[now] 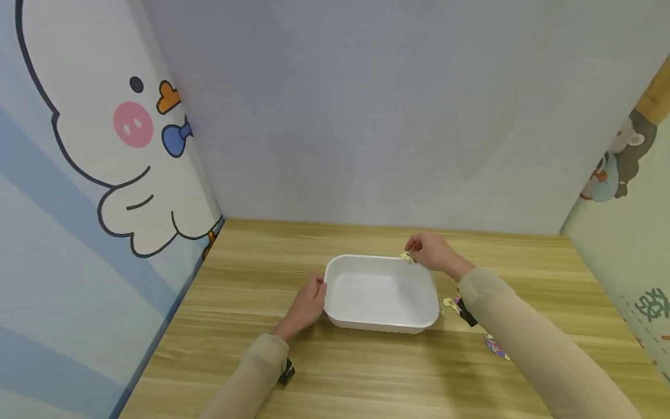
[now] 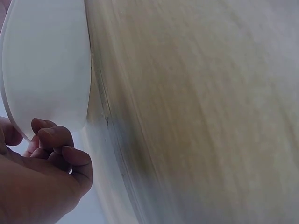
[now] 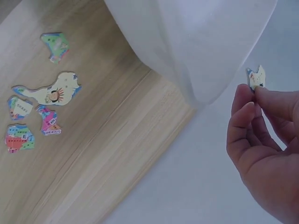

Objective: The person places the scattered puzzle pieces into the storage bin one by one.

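Note:
A white plastic basin (image 1: 378, 294) with rounded corners stands on the wooden table, and its inside is bare. My left hand (image 1: 307, 302) holds its left rim, thumb on one side and curled fingers on the other, as the left wrist view shows. Above the far right corner of the basin, my right hand (image 1: 433, 251) pinches a small pale yellow puzzle piece (image 3: 256, 77) between thumb and forefinger. That piece has an irregular outline with blue edges, and it overlaps the basin's back rim in the head view.
Several printed puzzle pieces lie on the table right of the basin: a long cream one (image 3: 57, 92), a green one (image 3: 57, 46), a pink one (image 3: 49, 120) and others. My right sleeve (image 1: 515, 320) partly covers them in the head view. A pale wall (image 1: 387, 116) rises behind the table.

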The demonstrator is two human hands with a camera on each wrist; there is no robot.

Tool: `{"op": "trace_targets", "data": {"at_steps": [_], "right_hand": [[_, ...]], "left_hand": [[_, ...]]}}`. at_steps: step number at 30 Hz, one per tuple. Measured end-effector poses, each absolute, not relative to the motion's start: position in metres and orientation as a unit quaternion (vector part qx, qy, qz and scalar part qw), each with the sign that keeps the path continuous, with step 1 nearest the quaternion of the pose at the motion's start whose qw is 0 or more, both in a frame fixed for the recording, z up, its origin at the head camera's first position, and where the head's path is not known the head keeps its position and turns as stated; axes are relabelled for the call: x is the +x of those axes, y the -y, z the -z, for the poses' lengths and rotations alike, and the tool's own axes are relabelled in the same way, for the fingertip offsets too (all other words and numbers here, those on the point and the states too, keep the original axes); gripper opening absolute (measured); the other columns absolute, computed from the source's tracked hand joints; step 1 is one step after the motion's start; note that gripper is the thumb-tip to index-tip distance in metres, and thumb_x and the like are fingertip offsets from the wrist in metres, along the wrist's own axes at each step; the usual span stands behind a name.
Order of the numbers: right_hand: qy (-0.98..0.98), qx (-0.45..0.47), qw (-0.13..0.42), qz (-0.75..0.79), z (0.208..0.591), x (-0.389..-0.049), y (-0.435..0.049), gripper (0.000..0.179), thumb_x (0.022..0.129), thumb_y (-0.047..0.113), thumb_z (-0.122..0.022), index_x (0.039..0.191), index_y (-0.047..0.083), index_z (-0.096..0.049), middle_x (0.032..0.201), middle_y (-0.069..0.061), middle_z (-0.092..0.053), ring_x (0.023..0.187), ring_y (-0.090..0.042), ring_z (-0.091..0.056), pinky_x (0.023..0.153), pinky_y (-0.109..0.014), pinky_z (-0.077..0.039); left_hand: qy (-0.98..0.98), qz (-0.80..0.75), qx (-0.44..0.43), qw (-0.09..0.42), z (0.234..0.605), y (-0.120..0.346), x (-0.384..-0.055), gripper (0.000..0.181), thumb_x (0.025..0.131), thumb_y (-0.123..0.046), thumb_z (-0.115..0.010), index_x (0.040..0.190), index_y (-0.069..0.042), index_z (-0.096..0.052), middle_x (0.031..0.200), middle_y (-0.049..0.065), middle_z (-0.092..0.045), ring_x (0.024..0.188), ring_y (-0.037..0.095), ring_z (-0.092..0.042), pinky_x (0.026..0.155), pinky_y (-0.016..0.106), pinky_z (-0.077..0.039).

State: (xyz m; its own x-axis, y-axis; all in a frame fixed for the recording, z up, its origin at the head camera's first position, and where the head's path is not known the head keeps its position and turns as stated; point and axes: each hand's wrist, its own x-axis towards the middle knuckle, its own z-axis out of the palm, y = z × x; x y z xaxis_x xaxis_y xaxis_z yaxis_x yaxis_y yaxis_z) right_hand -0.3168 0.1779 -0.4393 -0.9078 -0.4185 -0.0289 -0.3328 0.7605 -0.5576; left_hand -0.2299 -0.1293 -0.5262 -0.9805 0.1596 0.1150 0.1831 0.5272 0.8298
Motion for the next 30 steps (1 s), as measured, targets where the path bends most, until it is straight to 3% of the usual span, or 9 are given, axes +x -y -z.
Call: {"op": "trace_targets", "data": {"at_steps": [8,19,24,30], "right_hand": [[-0.932,-0.195,0.092,0.292,0.437,-0.321,-0.162,0.015,0.087,-0.003,-0.055,0.098,-0.003,-0.066,0.080,-0.006,-0.065,0.070,-0.018,-0.061,0.062,-0.034,-0.048],[-0.924,-0.225,0.087,0.298,0.440,-0.319,-0.148,0.013,0.083,-0.008,-0.056,0.089,-0.003,-0.066,0.076,-0.007,-0.066,0.067,-0.017,-0.061,0.061,-0.033,-0.048],[-0.926,-0.249,0.081,0.273,0.441,-0.320,-0.140,0.013,0.082,-0.005,-0.058,0.088,0.000,-0.068,0.078,-0.005,-0.065,0.071,-0.019,-0.060,0.065,-0.035,-0.048],[-0.926,-0.243,0.118,0.262,0.440,-0.321,-0.126,0.013,0.083,-0.002,-0.061,0.090,0.004,-0.070,0.082,-0.004,-0.064,0.076,-0.020,-0.059,0.066,-0.035,-0.049]], "left_hand": [[0.876,0.471,-0.099,0.004,0.523,0.130,-0.232,0.018,0.102,-0.011,-0.038,0.112,0.002,-0.045,0.086,0.010,-0.058,0.078,0.022,-0.055,0.070,0.038,-0.046],[0.873,0.479,-0.094,0.001,0.526,0.129,-0.230,0.019,0.102,-0.011,-0.038,0.113,0.003,-0.045,0.094,0.015,-0.063,0.083,0.024,-0.059,0.073,0.040,-0.047],[0.874,0.476,-0.098,0.008,0.528,0.130,-0.230,0.018,0.102,-0.010,-0.038,0.113,0.003,-0.045,0.090,0.014,-0.063,0.080,0.024,-0.059,0.072,0.040,-0.048],[0.874,0.474,-0.104,0.005,0.526,0.131,-0.229,0.018,0.102,-0.012,-0.038,0.113,0.001,-0.045,0.089,0.012,-0.061,0.079,0.024,-0.058,0.070,0.040,-0.047]]}}
